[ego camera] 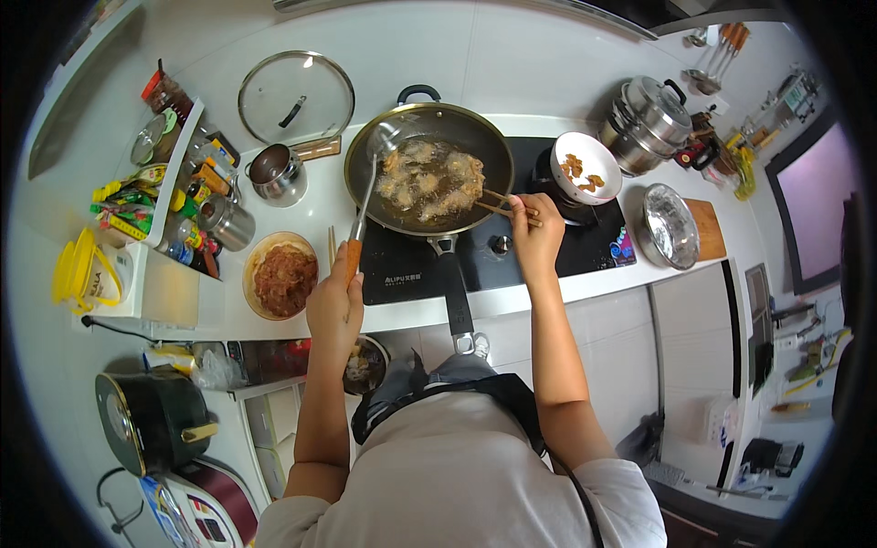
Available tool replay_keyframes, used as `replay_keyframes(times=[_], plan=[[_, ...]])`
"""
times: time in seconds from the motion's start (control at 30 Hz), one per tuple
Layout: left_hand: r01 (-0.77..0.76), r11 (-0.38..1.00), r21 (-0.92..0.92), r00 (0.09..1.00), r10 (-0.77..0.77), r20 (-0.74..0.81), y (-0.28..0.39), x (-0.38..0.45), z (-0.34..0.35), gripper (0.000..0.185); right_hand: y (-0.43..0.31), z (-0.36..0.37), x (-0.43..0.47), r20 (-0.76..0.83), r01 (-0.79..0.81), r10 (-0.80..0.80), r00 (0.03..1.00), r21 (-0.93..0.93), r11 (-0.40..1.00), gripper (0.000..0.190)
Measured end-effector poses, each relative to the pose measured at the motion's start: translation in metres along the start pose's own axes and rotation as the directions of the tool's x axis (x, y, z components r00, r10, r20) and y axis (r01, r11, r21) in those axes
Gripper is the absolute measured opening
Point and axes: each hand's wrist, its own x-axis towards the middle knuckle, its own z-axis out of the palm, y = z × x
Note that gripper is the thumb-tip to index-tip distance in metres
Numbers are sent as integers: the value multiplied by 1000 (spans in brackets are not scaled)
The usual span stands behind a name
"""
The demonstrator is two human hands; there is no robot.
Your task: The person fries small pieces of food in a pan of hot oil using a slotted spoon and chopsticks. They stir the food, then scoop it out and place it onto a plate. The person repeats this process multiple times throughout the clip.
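Observation:
My left hand (334, 301) grips the wooden handle of a metal skimmer or ladle (368, 198), whose head rests at the left inner side of a dark wok (438, 229). In the wok, battered pieces (428, 181) fry in bubbling oil. My right hand (538, 229) holds a pair of wooden chopsticks (497, 205), their tips at the pieces on the wok's right side. Right of the wok, a white bowl (603, 157) holds several browned fried pieces (579, 171). At the left, a bowl (248, 274) contains raw, marinated meat (284, 272).
The wok's long handle (455, 294) juts over the counter's front edge. A glass lid (296, 96) leans on the back wall above a steel pot (277, 175). Spare chopsticks (331, 243) lie beside the meat bowl. Right stand a steel basin (670, 226), a cutting board (704, 229) and a steamer pot (647, 123).

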Motion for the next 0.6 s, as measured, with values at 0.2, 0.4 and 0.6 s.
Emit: replay_keyframes(times=[0.2,0.4,0.6], plan=[[17,999,-28,1000,-18,-11,-4,15,0,50,23,25,9,-46,-90,89,995,-14,996,18],[-18,1000,4,999,18,-34,2,25,7,49,44,71,25,104,-353,337,936,261,898,18],[-78,994,81,994,84,-72,0,38,16,50,23,64,29,279,-423,325,903,457,782,21]])
